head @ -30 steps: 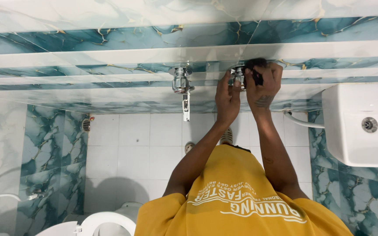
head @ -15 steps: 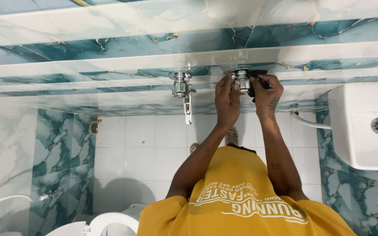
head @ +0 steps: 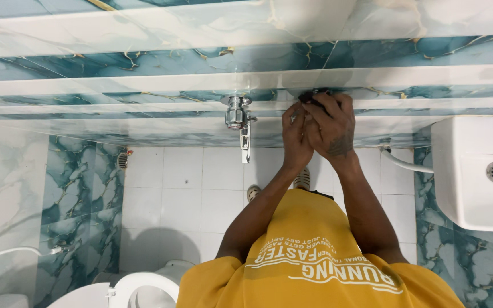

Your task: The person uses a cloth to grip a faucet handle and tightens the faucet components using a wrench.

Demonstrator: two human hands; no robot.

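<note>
Both my arms reach forward from my yellow shirt [head: 315,262] to a fitting on the marbled blue and white wall. My left hand [head: 295,136] is curled around that fitting, which is almost wholly hidden. My right hand [head: 331,126] presses against the left one, its fingers closed on a black tool [head: 314,94] whose tip shows above them. A chrome tap [head: 238,118] with a downward spout sticks out of the wall just left of my hands, untouched.
A white cistern [head: 475,171] hangs at the right, with a white hose [head: 401,163] running to the wall. A toilet seat [head: 144,284] lies at the bottom left. My feet stand on the white tiled floor [head: 189,194], with a floor drain [head: 122,160] at its left.
My hands have closed together over the right-hand chrome fitting, which showed between them before and is now covered. The black tool has shifted from the fitting's right side to above my fingers.
</note>
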